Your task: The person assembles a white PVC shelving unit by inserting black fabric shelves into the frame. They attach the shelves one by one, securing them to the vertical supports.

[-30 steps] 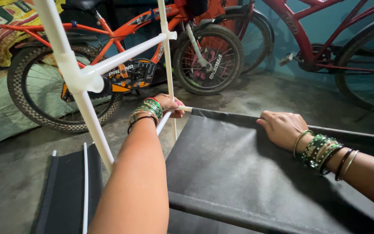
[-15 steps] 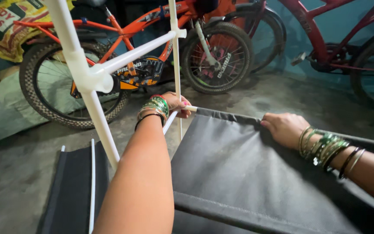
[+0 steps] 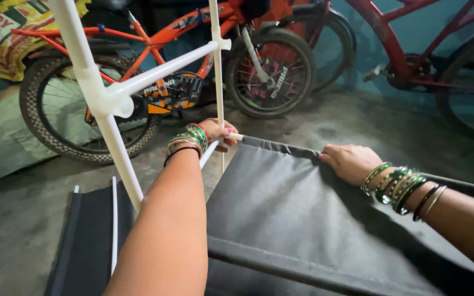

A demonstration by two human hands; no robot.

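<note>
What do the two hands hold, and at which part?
Left hand grips the white rod's end; right hand grips the dark fabric panel's top edge.

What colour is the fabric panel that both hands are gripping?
Dark grey, nearly black fabric panel, clearest in the head view.

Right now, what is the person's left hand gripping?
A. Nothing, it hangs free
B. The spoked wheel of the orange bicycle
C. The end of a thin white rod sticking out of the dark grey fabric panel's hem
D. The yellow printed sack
C: the left hand pinches the thin white rod where it leaves the dark grey fabric panel, while the right hand grips the hem.
</note>
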